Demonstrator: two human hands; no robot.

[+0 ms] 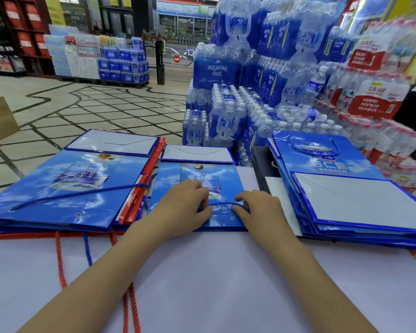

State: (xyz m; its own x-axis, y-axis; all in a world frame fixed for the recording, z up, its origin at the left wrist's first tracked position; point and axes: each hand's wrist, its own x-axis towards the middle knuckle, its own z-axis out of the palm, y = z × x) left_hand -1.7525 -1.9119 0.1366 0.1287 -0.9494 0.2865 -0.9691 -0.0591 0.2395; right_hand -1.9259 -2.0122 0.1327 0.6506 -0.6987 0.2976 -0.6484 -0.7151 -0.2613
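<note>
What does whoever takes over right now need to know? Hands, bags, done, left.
Left hand and right hand both pinch the blue cord over the middle bag, which lies flat on the table.
Left stack of flat bags has a loose cord across it; right stack lies right of the right hand.
Done: blue cord lies across the middle bag's near end.
Left: the eyelet by the right hand looks empty; probably thread the cord through it. The other eyelet is hidden.

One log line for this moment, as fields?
left hand pinches blue cord | right hand pinches cord | flat blue bag lies on white table
</note>
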